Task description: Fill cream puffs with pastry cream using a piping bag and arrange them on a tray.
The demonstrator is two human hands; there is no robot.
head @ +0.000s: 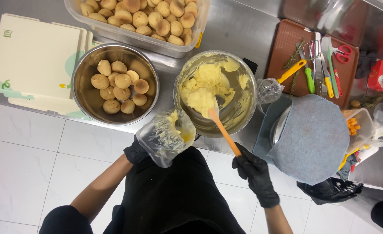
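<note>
Orange spatula [223, 132] slanting up from right hand [253, 171] into the steel cream bowl [243, 108], pale blade sunk in yellow cream [202, 93]. Right hand, black-gloved, closed round the handle's lower end, just off the worktop [239, 30] edge. Clear piping bag [165, 136], smeared with cream, open-mouthed just left of the bowl, gripped from beneath by black-gloved left hand [136, 152]. Further left, steel bowl of small round buns [117, 84]; behind, plastic tub of buns [143, 17]. To the right, grey cloth [312, 138] over another bowl.
</note>
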